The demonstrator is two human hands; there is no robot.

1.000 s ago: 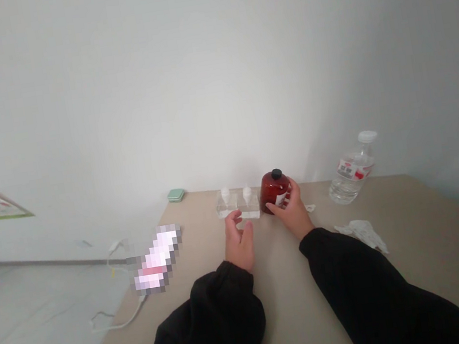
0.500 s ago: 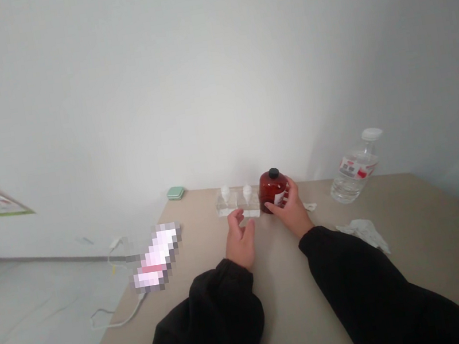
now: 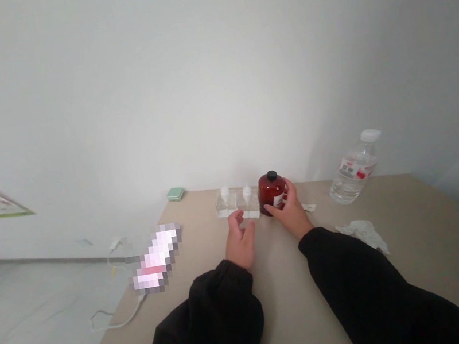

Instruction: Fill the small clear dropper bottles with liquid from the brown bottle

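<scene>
A brown-red bottle (image 3: pixel 269 192) with a black cap and a white label stands upright near the back of the table. My right hand (image 3: pixel 291 208) is wrapped round its right side, thumb across the front. Left of the bottle, and very close to it, sits a clear holder (image 3: pixel 221 208) with two white-topped pieces, one white piece (image 3: pixel 226 196) and another white piece (image 3: pixel 247 194). My left hand (image 3: pixel 240 240) is just in front of the holder, thumb and fingers apart, with nothing between them.
A clear water bottle (image 3: pixel 350 179) with a white cap stands at the back right. Crumpled tissue (image 3: pixel 365 234) lies nearer on the beige table (image 3: pixel 293 301). A blurred-out phone (image 3: pixel 158 259) with a white cable is at the left edge. A small green case (image 3: pixel 175 194) sits at the back left corner.
The brown-red bottle in my right hand has shifted very slightly left and toward me. My left hand stays almost still, fingers apart.
</scene>
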